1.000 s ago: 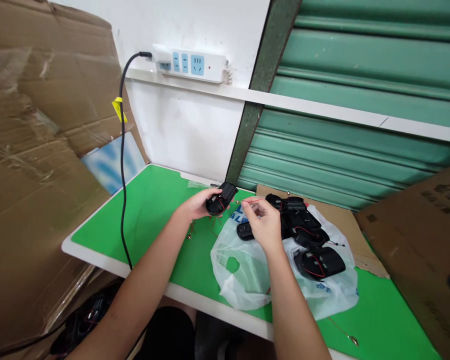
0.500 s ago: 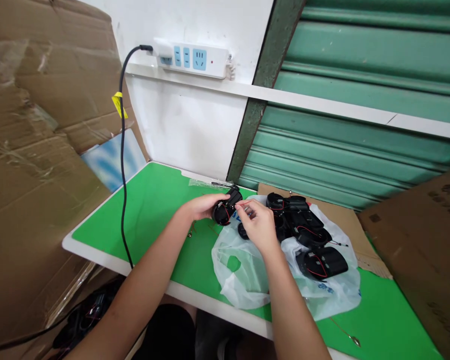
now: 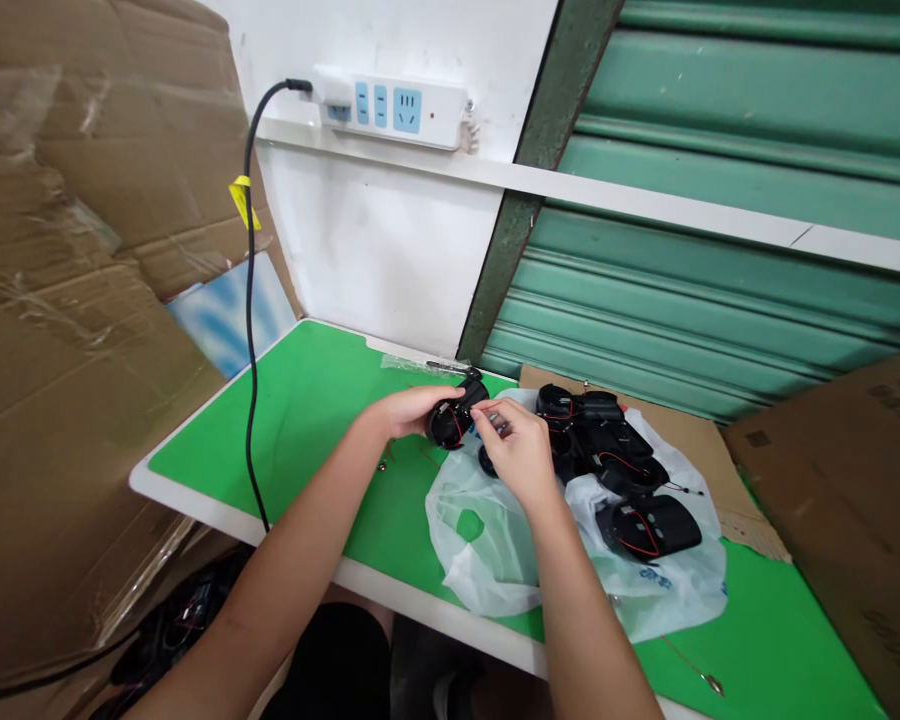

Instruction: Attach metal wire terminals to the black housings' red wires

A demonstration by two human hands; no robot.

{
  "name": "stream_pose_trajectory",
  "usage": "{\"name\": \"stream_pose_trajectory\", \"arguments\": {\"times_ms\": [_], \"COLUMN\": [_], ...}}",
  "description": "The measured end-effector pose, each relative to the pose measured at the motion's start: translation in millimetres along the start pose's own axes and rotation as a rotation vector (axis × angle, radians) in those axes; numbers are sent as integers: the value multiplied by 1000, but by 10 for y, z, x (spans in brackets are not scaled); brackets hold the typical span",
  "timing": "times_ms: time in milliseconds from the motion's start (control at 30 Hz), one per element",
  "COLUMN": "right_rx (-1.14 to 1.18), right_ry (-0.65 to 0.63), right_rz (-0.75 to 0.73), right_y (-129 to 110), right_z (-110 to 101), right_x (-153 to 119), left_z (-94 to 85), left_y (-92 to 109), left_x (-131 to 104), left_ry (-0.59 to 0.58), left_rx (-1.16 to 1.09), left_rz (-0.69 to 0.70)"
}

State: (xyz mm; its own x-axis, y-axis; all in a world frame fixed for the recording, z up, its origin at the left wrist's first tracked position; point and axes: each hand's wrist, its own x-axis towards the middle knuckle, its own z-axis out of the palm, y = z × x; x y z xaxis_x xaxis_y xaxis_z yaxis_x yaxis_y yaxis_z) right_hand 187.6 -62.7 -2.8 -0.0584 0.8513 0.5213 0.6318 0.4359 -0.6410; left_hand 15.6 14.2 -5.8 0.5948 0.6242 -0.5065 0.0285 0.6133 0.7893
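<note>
My left hand [image 3: 412, 408] grips a black rounded part [image 3: 447, 424] with a red wire, above the green tabletop. Right beside it, the fingertips of my right hand [image 3: 516, 440] are pinched together at the part's right side, on what looks like a thin red wire. Several similar black parts [image 3: 621, 450] with red wires lie on a white plastic bag [image 3: 487, 560] to the right of my hands. One more black part [image 3: 656, 527] rests nearer the front of the bag.
A black cable [image 3: 250, 330] hangs from a power strip [image 3: 397, 110] down across the green table [image 3: 217, 430]. Cardboard [image 3: 82, 350] stands at the left, and a box [image 3: 840, 470] at the right. A thin wire with a small metal end [image 3: 712, 684] lies front right.
The whole view has shifted slightly. My hands keep the same hold on the black part, with hardly any visible movement.
</note>
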Motion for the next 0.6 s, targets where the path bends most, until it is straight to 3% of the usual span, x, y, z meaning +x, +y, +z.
{"name": "stream_pose_trajectory", "arguments": {"times_ms": [400,600], "right_rx": [-14,-65], "right_ry": [-9,-16], "right_rz": [3,-12], "right_y": [-8,1], "right_z": [2,16], "right_x": [-7,-24], "left_z": [-36,-34], "left_y": [-33,-53], "left_x": [33,42], "left_ry": [-53,-6], "left_rx": [-18,11], "left_rz": [26,30]}}
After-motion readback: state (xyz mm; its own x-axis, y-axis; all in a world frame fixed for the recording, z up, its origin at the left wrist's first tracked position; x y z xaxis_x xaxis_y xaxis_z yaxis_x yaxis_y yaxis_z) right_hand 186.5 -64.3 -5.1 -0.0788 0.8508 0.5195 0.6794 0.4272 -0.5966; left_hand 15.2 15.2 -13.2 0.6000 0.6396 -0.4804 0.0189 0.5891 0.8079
